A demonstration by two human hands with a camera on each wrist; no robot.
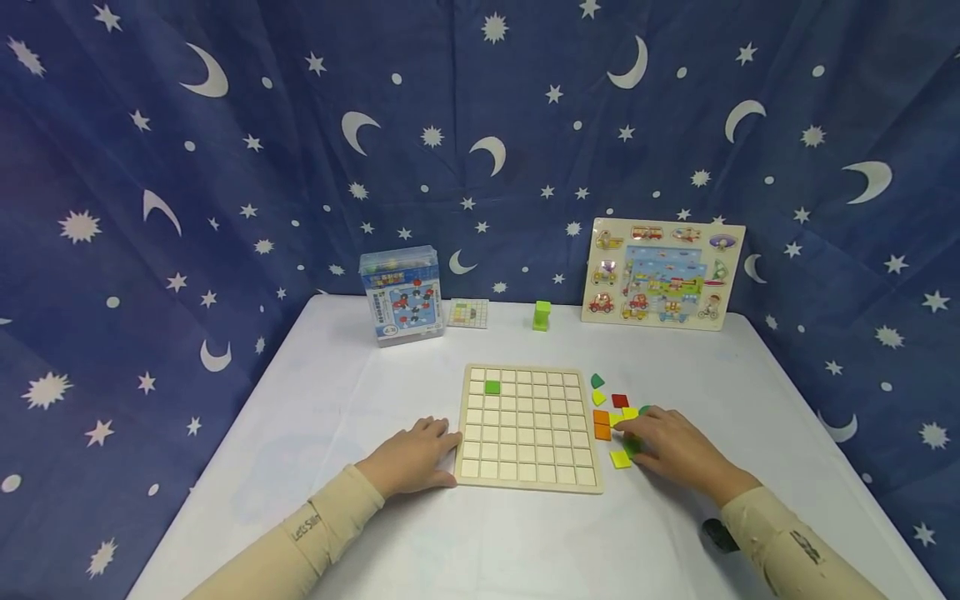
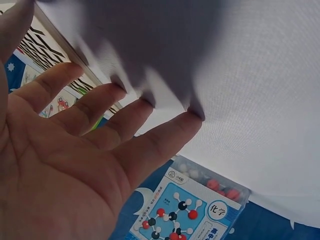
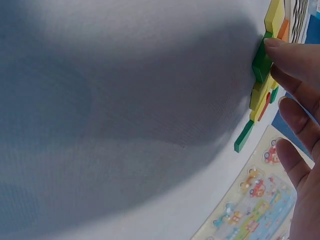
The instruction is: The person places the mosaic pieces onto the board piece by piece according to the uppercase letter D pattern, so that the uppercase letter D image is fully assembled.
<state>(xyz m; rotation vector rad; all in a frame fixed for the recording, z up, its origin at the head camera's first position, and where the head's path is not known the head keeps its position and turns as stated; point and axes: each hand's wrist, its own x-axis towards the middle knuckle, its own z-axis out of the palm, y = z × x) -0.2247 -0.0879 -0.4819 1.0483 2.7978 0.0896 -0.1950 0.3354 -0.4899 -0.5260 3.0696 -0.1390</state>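
A square wooden grid board (image 1: 591,487) lies mid-table, with one green square tile (image 1: 492,387) in an upper-left cell. At its left edge rests my left hand (image 1: 411,458), fingers spread and fingertips on the white cloth in the left wrist view. To the board's right my right hand (image 1: 678,450) reaches over a loose group of coloured tiles. Its thumb overlaps a thick green tile (image 3: 262,60) in the right wrist view, and its index fingertip is beside a yellow tile (image 1: 615,420). Two orange tiles (image 1: 602,425) and a dark red tile (image 1: 619,401) lie close by.
Along the back stand a molecule-model box (image 1: 408,304), a small pattern card (image 1: 468,313), a light green block (image 1: 542,316) and a vehicle picture puzzle (image 1: 663,275). A dark object (image 1: 720,535) lies by the right sleeve. A starry blue curtain (image 1: 480,100) hangs behind the table.
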